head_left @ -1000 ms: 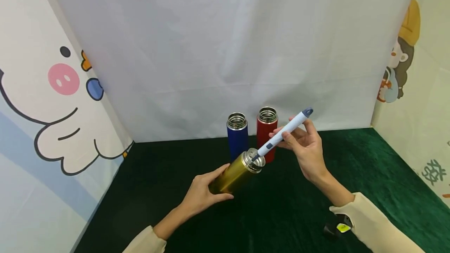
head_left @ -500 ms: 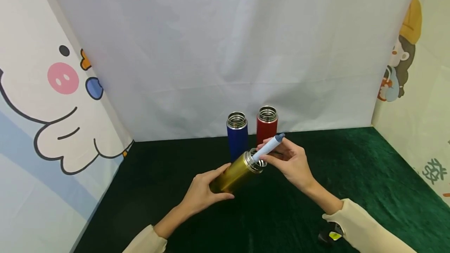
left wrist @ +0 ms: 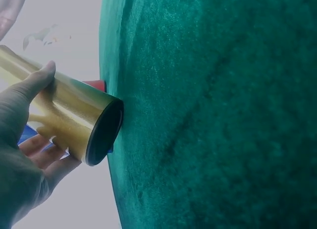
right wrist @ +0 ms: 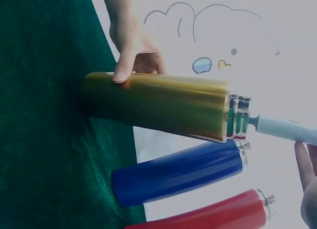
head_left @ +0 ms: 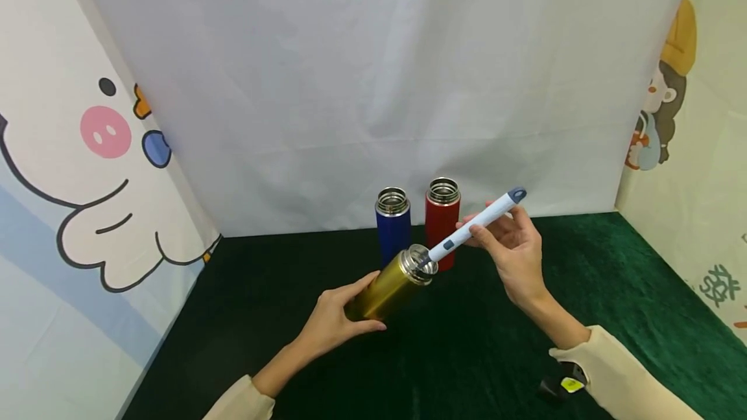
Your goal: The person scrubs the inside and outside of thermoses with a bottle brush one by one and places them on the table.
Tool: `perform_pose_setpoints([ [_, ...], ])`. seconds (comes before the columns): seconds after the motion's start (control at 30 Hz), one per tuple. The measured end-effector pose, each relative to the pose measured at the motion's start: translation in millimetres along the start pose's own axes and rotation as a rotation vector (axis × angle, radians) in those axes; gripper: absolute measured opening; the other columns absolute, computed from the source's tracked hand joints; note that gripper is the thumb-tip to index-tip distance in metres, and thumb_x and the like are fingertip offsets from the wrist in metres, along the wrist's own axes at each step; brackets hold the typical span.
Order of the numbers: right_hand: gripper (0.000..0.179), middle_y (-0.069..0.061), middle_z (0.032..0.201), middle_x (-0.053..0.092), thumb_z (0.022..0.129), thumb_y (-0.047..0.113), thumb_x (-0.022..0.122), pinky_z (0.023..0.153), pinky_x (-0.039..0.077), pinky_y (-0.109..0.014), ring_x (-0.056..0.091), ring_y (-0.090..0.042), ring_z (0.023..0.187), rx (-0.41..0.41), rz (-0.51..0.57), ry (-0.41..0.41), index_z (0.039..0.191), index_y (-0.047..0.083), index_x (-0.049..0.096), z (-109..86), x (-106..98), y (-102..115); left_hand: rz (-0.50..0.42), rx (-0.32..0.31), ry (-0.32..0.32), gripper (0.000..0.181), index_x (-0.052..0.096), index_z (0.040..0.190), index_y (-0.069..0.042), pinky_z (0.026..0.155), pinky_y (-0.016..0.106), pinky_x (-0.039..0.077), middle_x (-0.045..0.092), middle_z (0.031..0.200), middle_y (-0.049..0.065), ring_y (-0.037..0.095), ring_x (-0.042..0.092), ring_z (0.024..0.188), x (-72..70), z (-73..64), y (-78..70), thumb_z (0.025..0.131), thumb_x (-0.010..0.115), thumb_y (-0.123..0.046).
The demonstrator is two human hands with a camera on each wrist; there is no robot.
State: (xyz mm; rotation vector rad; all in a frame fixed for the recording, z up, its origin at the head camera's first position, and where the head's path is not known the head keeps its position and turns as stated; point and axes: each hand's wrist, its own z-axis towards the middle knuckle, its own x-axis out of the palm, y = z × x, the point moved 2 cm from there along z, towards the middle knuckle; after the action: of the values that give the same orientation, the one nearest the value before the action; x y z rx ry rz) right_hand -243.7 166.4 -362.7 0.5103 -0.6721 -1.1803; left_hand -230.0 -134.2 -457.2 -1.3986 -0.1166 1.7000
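Observation:
My left hand point(head_left: 329, 324) grips a gold metal bottle point(head_left: 382, 293) round its body, tilted with its open mouth up to the right. Its dark base point(left wrist: 106, 132) shows in the left wrist view. With thumb and fingers, my right hand point(head_left: 516, 258) pinches the light blue handle of a bottle brush point(head_left: 481, 219), which slants down to the bottle's mouth. The thin dark neck point(right wrist: 254, 121) of the brush enters the silver rim point(right wrist: 239, 117); the brush head is hidden inside.
Behind the gold bottle stand a blue bottle point(head_left: 393, 232) and a red bottle point(head_left: 441, 216), both upright and uncapped. A dark green cloth point(head_left: 262, 290) covers the table. A white curtain point(head_left: 292, 96) hangs at the back, with cartoon-printed panels at both sides.
Half a second ago the brush handle was pushed deep into the gold bottle; now my right hand has drawn it back up and right. The left hand and bottle have hardly moved.

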Motion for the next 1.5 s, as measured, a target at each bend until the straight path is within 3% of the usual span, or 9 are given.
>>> perform_pose_setpoints([
  [0.17,0.039,0.002,0.108,0.078,0.09,-0.018,0.063,0.084,0.063,-0.029,0.077,-0.014,0.097,0.053,-0.066,0.015,0.118,0.009,0.056,-8.1,4.1,-8.9,0.018,0.005,0.001,0.085,0.049,0.152,-0.029,0.093,0.039,0.06,0.069,0.136,0.005,0.018,0.071,0.111,-0.1,1.5,-1.4,0.078,0.089,-0.037],
  [0.33,0.043,0.01,0.114,0.077,0.088,-0.015,0.068,0.089,0.061,-0.027,0.074,-0.009,0.105,0.087,-0.203,0.142,0.125,0.004,0.059,-18.9,15.9,-18.2,0.033,0.023,0.007,0.085,0.05,0.152,-0.024,0.092,0.04,0.06,0.069,0.135,0.005,0.019,0.071,0.11,-1.5,3.9,-2.8,0.078,0.089,-0.036],
  [0.47,0.042,0.008,0.121,0.074,0.093,-0.014,0.063,0.095,0.059,-0.027,0.072,-0.01,0.111,0.059,-0.221,0.187,0.133,-0.003,0.054,-18.2,17.9,-16.9,0.036,0.021,0.004,0.085,0.05,0.152,-0.024,0.093,0.041,0.06,0.069,0.135,0.005,0.019,0.071,0.11,-2.7,3.7,-2.3,0.078,0.09,-0.036],
  [0.73,0.044,-0.002,0.12,0.073,0.104,-0.011,0.041,0.089,0.062,-0.034,0.074,-0.018,0.109,0.001,-0.045,0.075,0.144,0.008,0.037,-0.5,1.6,-1.6,0.027,0.02,0.028,0.085,0.048,0.153,-0.025,0.092,0.04,0.06,0.068,0.137,0.007,0.02,0.071,0.11,-4.9,3.1,-0.6,0.079,0.088,-0.037],
  [0.87,0.045,0.0,0.114,0.074,0.103,-0.011,0.044,0.086,0.063,-0.034,0.076,-0.015,0.103,0.011,-0.049,0.029,0.141,0.011,0.041,1.9,-1.4,3.0,0.006,0.022,0.065,0.085,0.048,0.153,-0.025,0.091,0.04,0.06,0.068,0.137,0.008,0.02,0.071,0.109,-7.7,4.3,1.1,0.079,0.088,-0.036],
  [1.1,0.042,-0.007,0.107,0.078,0.1,-0.014,0.048,0.08,0.064,-0.036,0.078,-0.018,0.095,0.002,0.041,-0.057,0.136,0.008,0.046,8.2,-9.2,9.6,-0.017,0.024,0.114,0.085,0.046,0.155,-0.024,0.091,0.04,0.061,0.07,0.133,0.011,0.022,0.071,0.108,-10.2,5.6,3.3,0.081,0.086,-0.037],
  [1.33,0.039,-0.008,0.102,0.078,0.1,-0.013,0.05,0.076,0.064,-0.036,0.079,-0.02,0.091,0.013,0.07,-0.143,0.134,0.005,0.048,13.5,-21.5,19.8,0.026,0.039,0.108,0.085,0.046,0.155,-0.024,0.085,0.035,0.061,0.072,0.129,0.011,0.02,0.071,0.101,-8.3,5.5,1.6,0.082,0.085,-0.04],
  [1.5,0.036,-0.008,0.099,0.079,0.099,-0.012,0.054,0.072,0.064,-0.036,0.079,-0.02,0.087,-0.004,0.035,-0.228,0.129,0.006,0.052,13.9,-28.4,27.0,0.033,0.057,0.103,0.084,0.047,0.154,-0.02,0.083,0.036,0.061,0.072,0.128,0.011,0.019,0.072,0.099,-7.3,6.3,-1.7,0.082,0.086,-0.038],
])
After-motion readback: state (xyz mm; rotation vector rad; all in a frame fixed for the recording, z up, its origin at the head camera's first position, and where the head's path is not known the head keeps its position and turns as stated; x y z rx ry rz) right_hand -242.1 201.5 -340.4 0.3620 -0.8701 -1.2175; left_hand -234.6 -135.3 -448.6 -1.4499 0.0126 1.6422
